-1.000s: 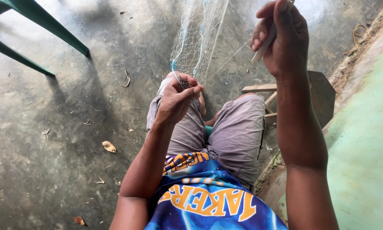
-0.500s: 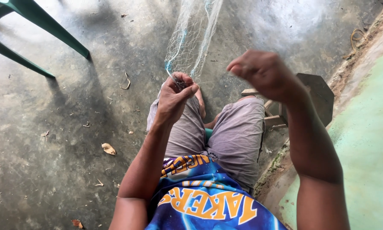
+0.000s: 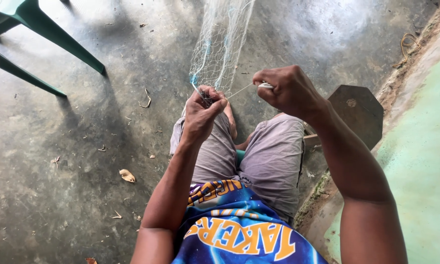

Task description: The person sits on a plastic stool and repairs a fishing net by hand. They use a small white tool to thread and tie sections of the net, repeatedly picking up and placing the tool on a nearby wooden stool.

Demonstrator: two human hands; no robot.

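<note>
My right hand (image 3: 291,90) has come down from overhead – closed on the white needle (image 3: 265,85), thread (image 3: 239,91) now taut to my left hand (image 3: 205,110), which pinches the net (image 3: 220,44) over my knees – the knot is tightening.

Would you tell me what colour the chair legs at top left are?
The plastic chair legs are dark green, seen in the head view.

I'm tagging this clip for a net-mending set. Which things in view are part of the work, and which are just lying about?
In the work:
- fishing net, pinched at its lower edge by the left hand
- white netting needle in the right hand
- taut twine between the two hands

Lying about:
- green chair legs
- dry leaf
- wooden board
- coiled cord
</note>
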